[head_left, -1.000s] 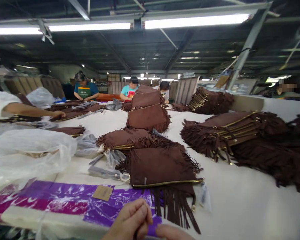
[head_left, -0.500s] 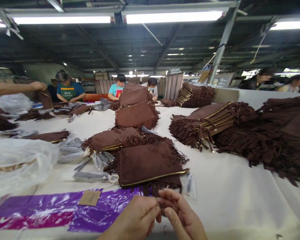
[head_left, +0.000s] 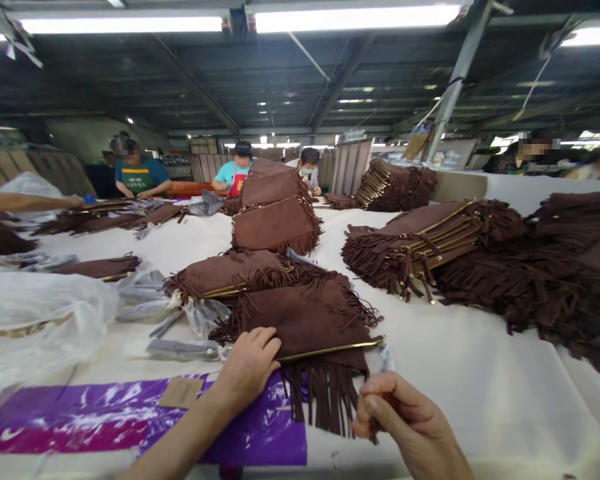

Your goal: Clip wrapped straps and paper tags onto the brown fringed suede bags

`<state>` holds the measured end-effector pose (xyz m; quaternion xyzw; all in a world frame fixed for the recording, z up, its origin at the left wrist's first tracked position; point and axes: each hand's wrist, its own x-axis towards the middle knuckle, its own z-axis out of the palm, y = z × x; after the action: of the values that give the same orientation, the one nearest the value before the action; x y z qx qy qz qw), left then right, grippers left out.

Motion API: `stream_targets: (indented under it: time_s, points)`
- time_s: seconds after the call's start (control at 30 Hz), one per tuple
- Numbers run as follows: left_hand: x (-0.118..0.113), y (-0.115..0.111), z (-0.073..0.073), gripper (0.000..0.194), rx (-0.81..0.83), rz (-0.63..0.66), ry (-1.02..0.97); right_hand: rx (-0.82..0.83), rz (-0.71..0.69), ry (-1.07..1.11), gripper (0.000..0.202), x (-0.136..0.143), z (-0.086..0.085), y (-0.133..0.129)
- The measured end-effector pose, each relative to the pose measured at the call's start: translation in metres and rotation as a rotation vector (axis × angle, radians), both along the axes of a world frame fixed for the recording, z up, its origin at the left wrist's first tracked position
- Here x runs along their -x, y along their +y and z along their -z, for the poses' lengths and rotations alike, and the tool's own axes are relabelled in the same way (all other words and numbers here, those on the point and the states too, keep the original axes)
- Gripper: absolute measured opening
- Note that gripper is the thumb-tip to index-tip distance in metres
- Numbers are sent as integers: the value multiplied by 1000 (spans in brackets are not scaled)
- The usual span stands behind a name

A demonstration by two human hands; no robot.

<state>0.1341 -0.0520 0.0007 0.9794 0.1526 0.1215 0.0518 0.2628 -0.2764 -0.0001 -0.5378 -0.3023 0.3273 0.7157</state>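
A dark brown fringed suede pouch with a gold zipper lies in front of me on top of others, its long fringe hanging toward me. My left hand rests over the pouch's near left corner, fingers laid on the suede by the zipper. At the right end of the fringe, my right hand is closed in a pinch. A dark bit shows below its fingers, but I cannot make out what it holds. Just beyond that hand is a small clear plastic wrapper at the zipper's end.
A purple plastic sheet with a brown card tag lies front left. Clear plastic bags are at left. More pouches pile up in a middle stack and at right. Co-workers are across the table.
My hands were together in front of the pouch. The left has moved up and left onto the pouch; the right has moved right, beside the fringe, which now spreads farther toward me.
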Motion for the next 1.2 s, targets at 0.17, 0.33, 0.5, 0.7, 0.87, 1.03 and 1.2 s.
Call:
stream_targets:
  time_s: [0.17, 0.33, 0.5, 0.7, 0.87, 1.03, 1.2]
  points:
    - [-10, 21, -10, 22, -7, -40, 67, 124, -56, -530, 26, -15, -13, 12]
    - [-10, 37, -28, 24, 115, -204, -51, 55, -254, -824, 19, -10, -37, 50]
    - [-10, 56, -11, 25, 471, -215, -274, 136, -175, -982, 17, -5, -22, 102]
    - [-17, 77, 14, 25, 807, -288, -427, 220, -93, -1066, 20, -6, 10, 144]
    - [-19, 85, 22, 23, 969, -336, -478, 260, -97, -1119, 19, -3, 16, 148]
    - [-20, 87, 28, 21, 1127, -375, -526, 270, -105, -1138, 20, 4, 17, 151]
    - [-21, 88, 30, 18, 1239, -419, -557, 195, -28, -996, 19, 15, 19, 164]
